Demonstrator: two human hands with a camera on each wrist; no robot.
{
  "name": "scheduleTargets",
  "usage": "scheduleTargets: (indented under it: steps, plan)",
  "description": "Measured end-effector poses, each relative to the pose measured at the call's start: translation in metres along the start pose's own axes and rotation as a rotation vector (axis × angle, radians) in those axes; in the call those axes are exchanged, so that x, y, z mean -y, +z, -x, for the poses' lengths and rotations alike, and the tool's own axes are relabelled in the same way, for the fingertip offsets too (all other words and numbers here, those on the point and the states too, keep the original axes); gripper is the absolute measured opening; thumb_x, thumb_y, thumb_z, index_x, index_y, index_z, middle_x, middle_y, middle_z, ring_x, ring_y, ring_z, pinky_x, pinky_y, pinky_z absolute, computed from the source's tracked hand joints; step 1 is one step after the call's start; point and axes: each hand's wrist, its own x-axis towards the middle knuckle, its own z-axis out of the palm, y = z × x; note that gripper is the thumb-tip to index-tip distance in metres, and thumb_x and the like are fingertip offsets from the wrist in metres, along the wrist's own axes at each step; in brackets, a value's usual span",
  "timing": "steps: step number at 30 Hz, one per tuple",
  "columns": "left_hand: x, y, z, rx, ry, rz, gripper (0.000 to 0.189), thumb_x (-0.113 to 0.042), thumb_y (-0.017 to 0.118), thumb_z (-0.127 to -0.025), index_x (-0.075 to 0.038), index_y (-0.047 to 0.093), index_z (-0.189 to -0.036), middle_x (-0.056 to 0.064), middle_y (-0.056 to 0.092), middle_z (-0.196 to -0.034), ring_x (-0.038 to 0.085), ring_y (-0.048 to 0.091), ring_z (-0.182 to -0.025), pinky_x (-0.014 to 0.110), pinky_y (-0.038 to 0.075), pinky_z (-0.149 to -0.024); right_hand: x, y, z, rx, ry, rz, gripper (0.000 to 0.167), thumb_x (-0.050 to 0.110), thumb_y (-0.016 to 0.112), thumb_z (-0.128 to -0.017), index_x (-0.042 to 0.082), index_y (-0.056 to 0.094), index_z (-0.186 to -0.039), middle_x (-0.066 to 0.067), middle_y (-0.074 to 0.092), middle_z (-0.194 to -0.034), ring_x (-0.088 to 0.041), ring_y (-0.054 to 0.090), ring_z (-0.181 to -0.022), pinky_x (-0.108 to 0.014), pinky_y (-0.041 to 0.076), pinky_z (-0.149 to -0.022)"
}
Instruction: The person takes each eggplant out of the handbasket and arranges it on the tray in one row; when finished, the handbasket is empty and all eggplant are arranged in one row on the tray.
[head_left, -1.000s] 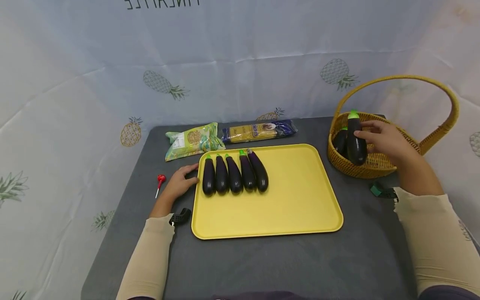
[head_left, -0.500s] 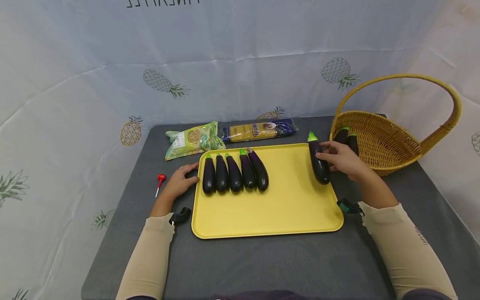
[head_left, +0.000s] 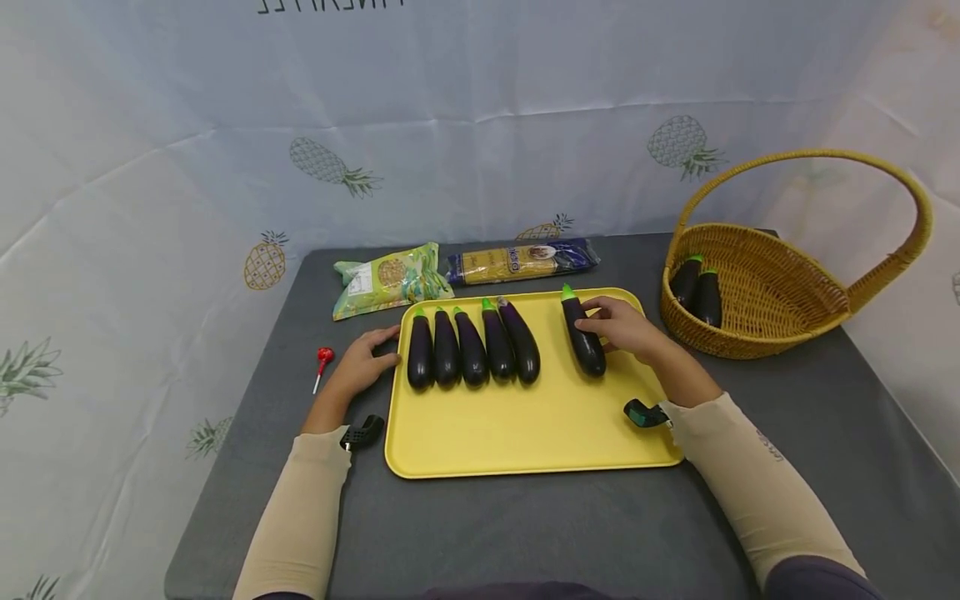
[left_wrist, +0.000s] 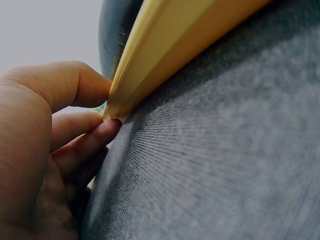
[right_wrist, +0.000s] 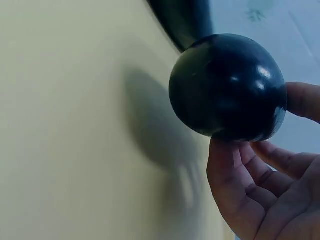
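Observation:
My right hand (head_left: 617, 323) holds a dark purple eggplant (head_left: 582, 337) with a green stem end above the right half of the yellow tray (head_left: 525, 433). In the right wrist view the eggplant's round end (right_wrist: 227, 87) is between thumb and fingers, its shadow on the tray. My left hand (head_left: 363, 363) is at the tray's left edge; the left wrist view shows thumb and fingertips pinching the rim (left_wrist: 132, 65). Several eggplants (head_left: 472, 350) lie side by side on the tray's left half. Two more eggplants (head_left: 707, 298) are in the wicker basket (head_left: 780, 292).
The basket's tall handle (head_left: 817, 156) arches up at the back right of the grey table (head_left: 480, 533). Behind the tray lie a green food packet (head_left: 393, 281) and a spaghetti pack (head_left: 517, 262). A red lollipop (head_left: 324, 358) lies left of my left hand.
My right hand has lifted the eggplant out of the basket and carried it left over the tray. The left hand has stayed at the tray's edge.

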Motion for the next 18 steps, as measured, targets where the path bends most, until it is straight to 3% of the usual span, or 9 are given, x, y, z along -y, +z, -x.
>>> scheduleTargets:
  steps: [8,18]
  plan:
    - [0.0,-0.001,0.0,-0.001,0.004,-0.007,0.062,-0.024,0.065,-0.088,-0.012,0.047,-0.147,0.019,0.043,-0.145,0.037,0.034,-0.136,0.055,0.024,-0.11,0.011,0.027,-0.018,0.023,-0.027,0.042,0.056,0.031,0.061,-0.097,0.003,0.043,-0.142,-0.02,0.055,-0.119,-0.031,0.057,-0.103,-0.04,0.055,-0.076]
    - [0.0,0.0,-0.001,-0.003,0.017,-0.012,0.063,-0.023,0.067,-0.087,-0.01,0.047,-0.146,0.02,0.044,-0.145,0.038,0.034,-0.135,0.055,0.025,-0.109,0.015,0.038,-0.03,0.001,-0.04,0.096,0.054,0.033,0.063,-0.095,0.004,0.048,-0.138,-0.02,0.056,-0.123,-0.031,0.059,-0.103,-0.037,0.055,-0.072]
